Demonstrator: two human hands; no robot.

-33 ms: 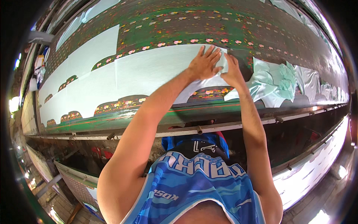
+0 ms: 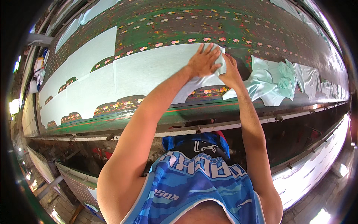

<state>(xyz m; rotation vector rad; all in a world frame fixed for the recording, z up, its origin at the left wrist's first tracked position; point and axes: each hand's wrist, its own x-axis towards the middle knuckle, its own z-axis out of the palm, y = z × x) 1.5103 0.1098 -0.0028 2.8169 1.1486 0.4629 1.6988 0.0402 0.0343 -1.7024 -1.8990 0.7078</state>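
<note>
A pale mint fabric panel [image 2: 149, 67] with scalloped cut edges lies along the long printing table [image 2: 179, 26]. My left hand [image 2: 204, 61] rests flat near its right end, fingers stretched and spread. Just beside it, my right hand [image 2: 232, 72] touches the panel's right edge, with thumb and fingers apart. Between my hands the cloth is slightly wrinkled. To the right of my right hand, a crumpled pile of shiny mint fabric [image 2: 272, 80] sits on the tabletop.
Another pale panel [image 2: 95, 46] lies beyond at the left. More loose fabric [image 2: 307, 82] continues at the far right. A metal rail with short pegs [image 2: 198, 129] runs along the table's near edge. Behind me stands another table with white pieces [image 2: 309, 179].
</note>
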